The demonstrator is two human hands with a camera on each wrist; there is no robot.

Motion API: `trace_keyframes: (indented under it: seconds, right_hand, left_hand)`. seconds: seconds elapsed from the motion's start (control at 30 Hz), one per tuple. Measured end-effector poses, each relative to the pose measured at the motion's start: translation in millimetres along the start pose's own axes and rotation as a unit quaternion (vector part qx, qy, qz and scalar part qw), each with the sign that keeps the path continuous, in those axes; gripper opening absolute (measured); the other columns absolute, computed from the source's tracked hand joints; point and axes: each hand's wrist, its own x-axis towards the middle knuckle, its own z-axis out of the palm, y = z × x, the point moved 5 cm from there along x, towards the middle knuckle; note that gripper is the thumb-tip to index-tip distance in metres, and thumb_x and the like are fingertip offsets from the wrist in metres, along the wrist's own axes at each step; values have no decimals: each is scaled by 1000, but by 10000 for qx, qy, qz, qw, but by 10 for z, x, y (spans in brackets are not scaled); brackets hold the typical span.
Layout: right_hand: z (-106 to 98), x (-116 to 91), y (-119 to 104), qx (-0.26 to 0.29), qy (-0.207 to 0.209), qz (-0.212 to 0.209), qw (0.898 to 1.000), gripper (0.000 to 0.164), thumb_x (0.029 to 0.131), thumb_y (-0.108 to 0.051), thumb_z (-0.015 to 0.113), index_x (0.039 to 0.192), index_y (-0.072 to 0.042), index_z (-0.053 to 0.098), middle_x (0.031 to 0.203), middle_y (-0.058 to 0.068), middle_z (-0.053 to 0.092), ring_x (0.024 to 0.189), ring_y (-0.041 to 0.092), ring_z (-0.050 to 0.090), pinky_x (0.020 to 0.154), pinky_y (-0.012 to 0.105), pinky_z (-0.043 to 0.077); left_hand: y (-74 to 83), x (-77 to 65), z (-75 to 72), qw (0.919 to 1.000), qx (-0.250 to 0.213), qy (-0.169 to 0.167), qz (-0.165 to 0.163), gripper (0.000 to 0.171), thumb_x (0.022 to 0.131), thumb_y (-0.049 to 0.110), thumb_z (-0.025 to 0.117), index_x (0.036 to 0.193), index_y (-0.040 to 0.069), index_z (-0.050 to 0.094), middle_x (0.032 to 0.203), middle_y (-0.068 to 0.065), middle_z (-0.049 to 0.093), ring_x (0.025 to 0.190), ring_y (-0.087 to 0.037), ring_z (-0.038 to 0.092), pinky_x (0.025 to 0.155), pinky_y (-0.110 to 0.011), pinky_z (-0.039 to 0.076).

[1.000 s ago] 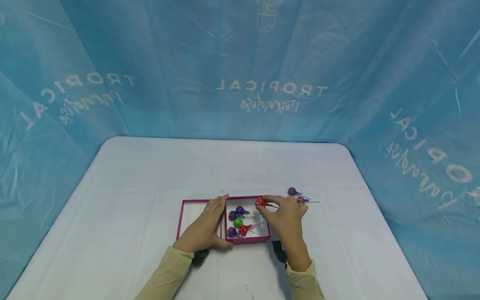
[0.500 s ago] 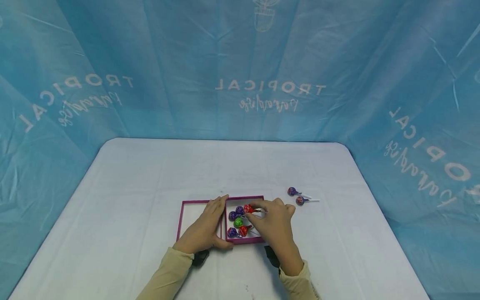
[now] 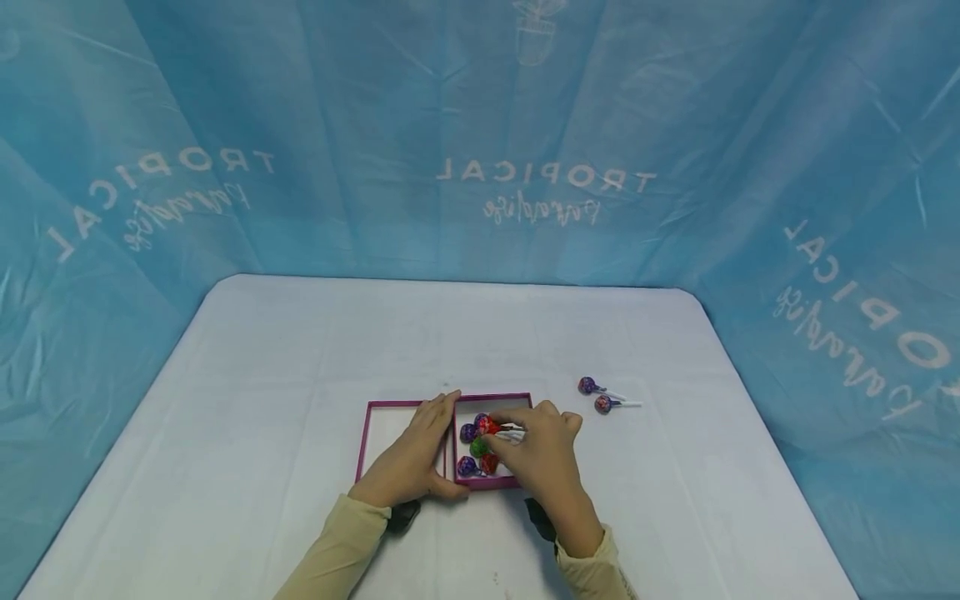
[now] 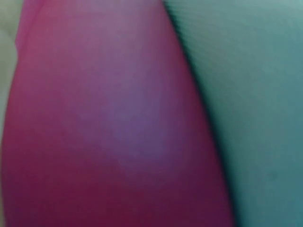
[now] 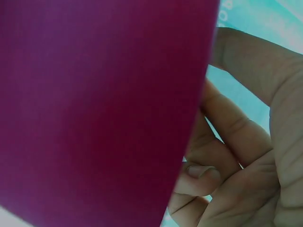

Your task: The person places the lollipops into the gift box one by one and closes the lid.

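Observation:
A red-wrapped lollipop is pinched between the thumb and forefinger of my right hand, low inside the right tray with a magenta wall. Around it in that tray lie several purple lollipops, a green lollipop and another red lollipop. My left hand rests across the inner edges between this tray and the left tray, fingers stretched to the back rim, thumb at the front wall. In the right wrist view, a magenta wall hides the fingertips.
Two dark-wrapped lollipops with white sticks lie on the white-covered table right of the trays. A blue printed curtain surrounds the table's back and sides. Blurred magenta wall fills much of the left wrist view.
My right hand has carried the red lollipop leftward and down, from the right tray's back right corner to the other lollipops. My left hand has stayed in place.

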Motion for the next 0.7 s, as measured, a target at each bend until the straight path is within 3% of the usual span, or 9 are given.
trace_keyframes:
  seconds: [0.23, 0.7]
  right_hand:
    - [56, -19, -68, -131, -166, -26, 9998, 31, 69, -32, 93, 97, -23, 83, 92, -6, 78, 79, 12, 52, 76, 43, 24]
    - [116, -11, -24, -587, -537, 153, 9967, 29, 69, -36, 92, 94, -24, 84, 87, -7, 78, 74, 11, 49, 73, 43, 26]
  left_hand:
    - [2, -4, -16, 10000, 42, 1, 88, 136, 63, 54, 92, 163, 9, 11, 166, -15, 23, 153, -36, 20, 122, -51, 26]
    - [-2, -14, -25, 10000, -32, 4, 62, 137, 62, 53, 93, 163, 10, 11, 165, -17, 24, 153, -37, 20, 122, -53, 27]
